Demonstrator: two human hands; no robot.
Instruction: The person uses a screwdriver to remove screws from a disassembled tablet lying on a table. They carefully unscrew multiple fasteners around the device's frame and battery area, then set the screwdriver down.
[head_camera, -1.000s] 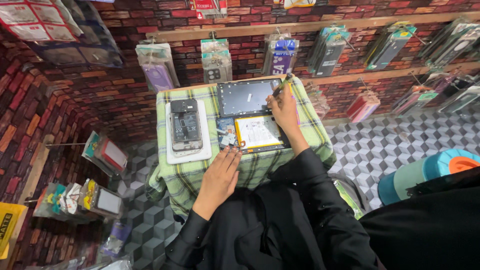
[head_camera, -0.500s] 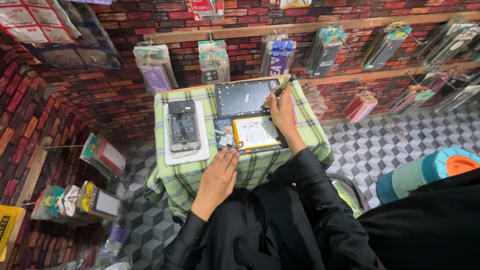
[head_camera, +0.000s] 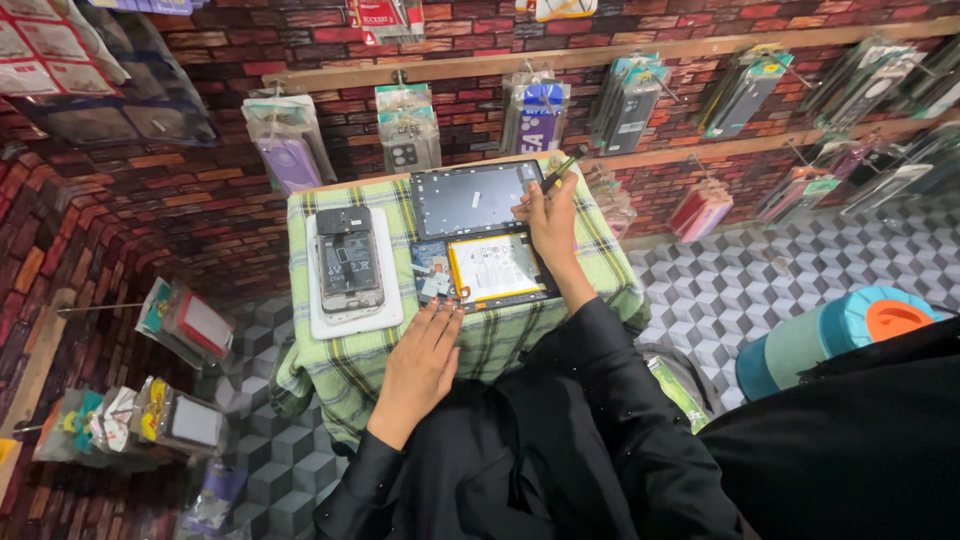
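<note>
Right hand (head_camera: 552, 222): the grip is pressed together around a thin tool (head_camera: 560, 172) with a dark shaft and a yellow-green end. The tool tip rests at the right edge of the detached tablet back panel (head_camera: 470, 198), near that panel's far right corner. The hand itself lies across the right side of the opened tablet body (head_camera: 490, 270).

Left hand (head_camera: 425, 355): the grip is spread, fingers extended and flat, holding nothing. The fingertips (head_camera: 447, 308) lie at the near edge of the surface (head_camera: 600, 265), touching or just short of the near left corner of the tablet body; the pictures do not settle which.

Position of parts on the surface, which is covered with a green checked cloth:
- The dark back panel lies at the far edge, centre to right.
- The tablet body lies directly in front of the panel, at the near edge, with a pale battery (head_camera: 493, 268) exposed in its middle and a blue circuit area to its left.
- A white tray (head_camera: 392, 300) lies along the left side, apart from the tablet parts. An opened phone (head_camera: 348, 262) rests on it, internals facing up.

Behind the surface, packaged phone cases (head_camera: 407, 132) hang from a wooden rail on a brick-pattern wall. A teal cylinder with an orange end (head_camera: 835, 335) lies to the right.
</note>
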